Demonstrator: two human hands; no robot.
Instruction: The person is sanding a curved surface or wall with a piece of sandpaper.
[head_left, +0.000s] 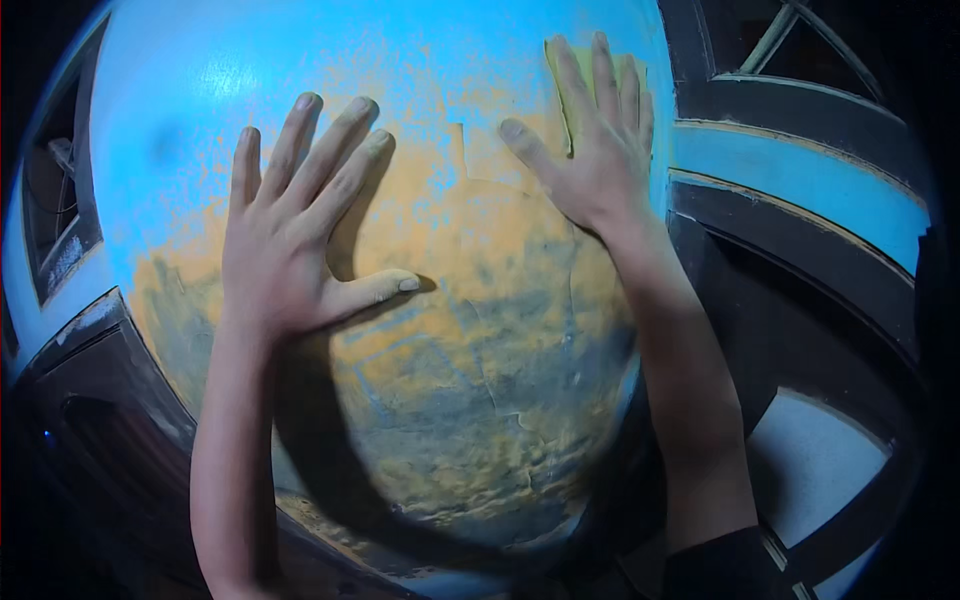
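Observation:
A wall (405, 210) with worn blue paint above and tan, grey-stained plaster below spans the middle of the view. My left hand (289, 232) lies palm-down against it at the left, fingers spread and thumb pointing right. Higher up on the right, my right hand (600, 135) presses a yellow-green sheet (583, 64), perhaps sandpaper or cloth, flat on the painted surface, its thumb apart to the left and off the sheet. Fine cracks and a chipped edge show in the plaster between the hands.
Dark wooden frames with a blue band (810, 184) stand right of the wall. A dark-framed opening (56, 165) is at the upper left, with a dark panelled door (112, 420) below it. A pale panel (817, 465) sits at the lower right, beside my right forearm.

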